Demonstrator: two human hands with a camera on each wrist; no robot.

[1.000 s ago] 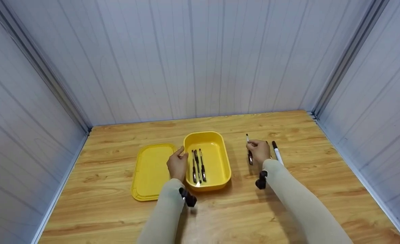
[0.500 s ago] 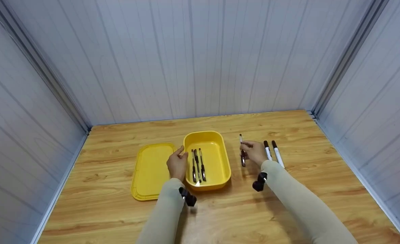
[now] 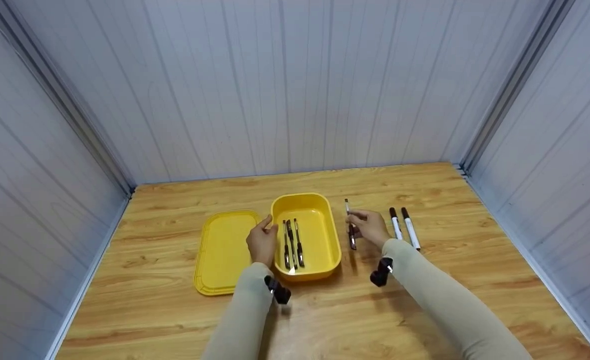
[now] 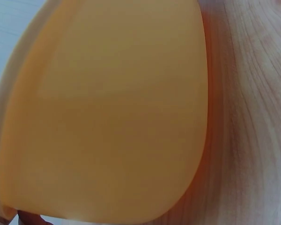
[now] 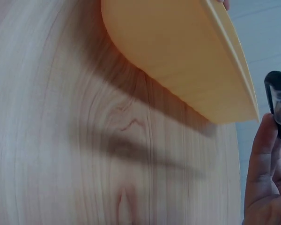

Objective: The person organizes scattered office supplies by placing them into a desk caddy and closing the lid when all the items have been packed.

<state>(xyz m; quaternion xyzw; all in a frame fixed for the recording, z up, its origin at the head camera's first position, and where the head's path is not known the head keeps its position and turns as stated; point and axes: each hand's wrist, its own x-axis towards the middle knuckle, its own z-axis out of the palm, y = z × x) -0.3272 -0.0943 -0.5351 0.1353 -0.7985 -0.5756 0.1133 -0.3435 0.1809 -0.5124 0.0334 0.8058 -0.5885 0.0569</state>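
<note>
My left hand (image 3: 262,243) holds the left rim of the yellow plastic box (image 3: 329,235), thumb near the top edge. Inside the box, 3 gel pens (image 3: 300,252) with dark caps lie lengthwise along its left side. My right hand (image 3: 371,227) pinches another gel pen (image 3: 352,239) in the air, just right of the box. This pen's black clip cap (image 5: 277,82) shows beyond the fingertips in the right wrist view. Mostly the outer wall of the box (image 4: 117,117) fills the left wrist view, with only a bit of finger showing at the bottom.
The yellow lid (image 3: 224,250) lies flat left of the box. Two white markers with black caps (image 3: 410,231) lie side by side on the wooden table (image 3: 335,320), right of my right hand. Pale panel walls (image 3: 295,90) stand behind and at both sides.
My right hand has moved left toward the box with the gel pen, bringing both markers into fuller view. The left hand and box stay in place.
</note>
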